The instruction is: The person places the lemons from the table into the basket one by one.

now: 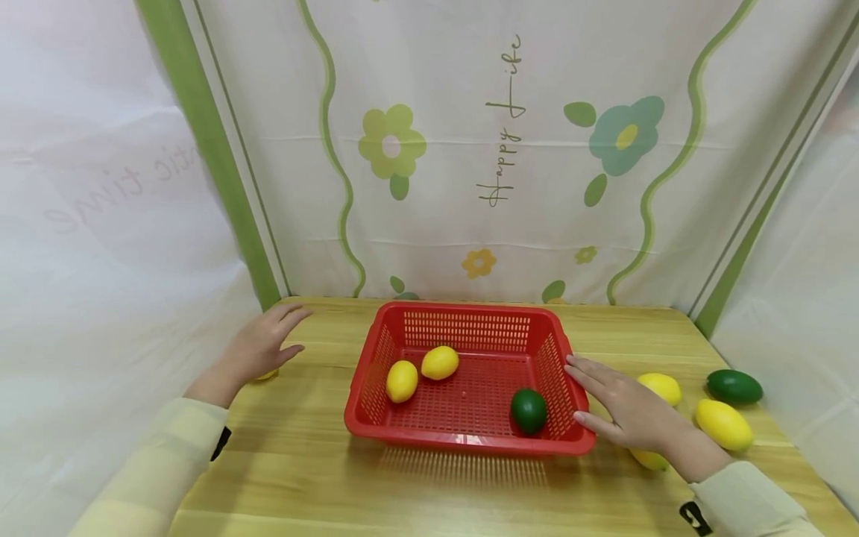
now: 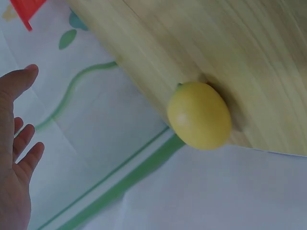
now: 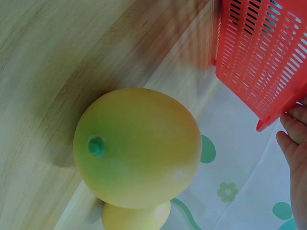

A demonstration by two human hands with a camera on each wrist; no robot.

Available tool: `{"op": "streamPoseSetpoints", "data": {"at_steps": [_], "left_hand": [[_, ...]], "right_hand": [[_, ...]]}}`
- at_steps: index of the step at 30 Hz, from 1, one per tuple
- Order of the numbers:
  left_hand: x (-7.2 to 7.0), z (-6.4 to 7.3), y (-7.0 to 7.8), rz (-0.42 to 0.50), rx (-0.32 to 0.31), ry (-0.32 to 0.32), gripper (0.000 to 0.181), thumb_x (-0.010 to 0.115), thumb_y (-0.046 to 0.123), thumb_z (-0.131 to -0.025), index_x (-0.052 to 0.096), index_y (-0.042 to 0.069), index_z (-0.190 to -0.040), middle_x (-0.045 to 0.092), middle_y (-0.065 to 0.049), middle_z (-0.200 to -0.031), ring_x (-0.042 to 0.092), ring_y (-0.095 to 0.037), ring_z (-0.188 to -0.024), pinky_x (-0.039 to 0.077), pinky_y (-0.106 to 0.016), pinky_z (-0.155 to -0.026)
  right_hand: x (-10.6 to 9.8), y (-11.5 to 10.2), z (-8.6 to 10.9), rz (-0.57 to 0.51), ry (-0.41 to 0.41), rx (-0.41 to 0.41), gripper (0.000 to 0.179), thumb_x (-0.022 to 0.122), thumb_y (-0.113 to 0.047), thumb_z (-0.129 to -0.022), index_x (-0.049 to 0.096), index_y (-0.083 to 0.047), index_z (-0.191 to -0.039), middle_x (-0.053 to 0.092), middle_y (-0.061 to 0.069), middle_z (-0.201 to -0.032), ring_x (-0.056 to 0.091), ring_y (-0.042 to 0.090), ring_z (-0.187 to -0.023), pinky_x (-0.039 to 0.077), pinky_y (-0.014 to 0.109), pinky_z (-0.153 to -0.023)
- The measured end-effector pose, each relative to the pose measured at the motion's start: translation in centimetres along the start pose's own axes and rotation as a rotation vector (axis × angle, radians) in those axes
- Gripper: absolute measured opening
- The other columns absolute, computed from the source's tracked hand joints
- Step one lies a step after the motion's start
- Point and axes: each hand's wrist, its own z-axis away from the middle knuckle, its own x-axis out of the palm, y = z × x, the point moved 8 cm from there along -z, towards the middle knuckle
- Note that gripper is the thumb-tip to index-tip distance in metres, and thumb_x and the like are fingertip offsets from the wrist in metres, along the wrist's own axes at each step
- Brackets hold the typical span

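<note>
A red plastic basket (image 1: 470,441) with slotted walls stands on the wooden table. Inside it, two lemons (image 1: 440,363) lie toward the left and a dark green fruit (image 1: 529,411) toward the right front. My right hand (image 1: 631,406) is at the basket's right rim, fingers extended along it and thumb apart. In the right wrist view, fingertips (image 3: 293,125) meet the basket's rim (image 3: 283,108). My left hand (image 1: 258,344) is held left of the basket, fingers extended, thumb spread, nothing in it. Below it a lemon (image 2: 199,116) sits near the table edge, mostly hidden in the head view.
Right of the basket lie several lemons (image 1: 723,425), partly behind my right hand, and another dark green fruit (image 1: 734,387). A flower-printed white curtain (image 1: 443,186) rises behind the table (image 1: 295,462), with white curtains on both sides.
</note>
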Motion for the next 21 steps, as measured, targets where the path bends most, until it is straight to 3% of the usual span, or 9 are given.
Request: {"op": "streamPoseSetpoints", "data": {"at_steps": [13,21], "left_hand": [[1.4,4.0,-3.7,-0.007,-0.16,-0.105,0.073,0.09,0.008,-0.064,0.054,-0.008,-0.126,0.055,-0.031,-0.119,0.054,-0.048,-0.107,0.047,-0.059,-0.087],[2.8,6.0,-5.1,0.036,-0.302,-0.239,0.069,0.086,0.015,-0.072,0.052,-0.008,-0.127,0.053,-0.03,-0.12,0.051,-0.048,-0.109,0.045,-0.06,-0.09]], "right_hand": [[-0.1,-0.1,0.0,0.0,0.003,-0.004,0.069,0.068,-0.041,-0.089,0.048,-0.002,-0.142,0.045,0.016,-0.146,0.048,0.035,-0.127,0.049,0.052,-0.093],[-0.2,-0.2,0.0,0.002,0.011,-0.008,0.069,0.069,-0.04,-0.088,0.049,-0.002,-0.141,0.045,0.016,-0.145,0.049,0.035,-0.126,0.049,0.052,-0.092]]}}
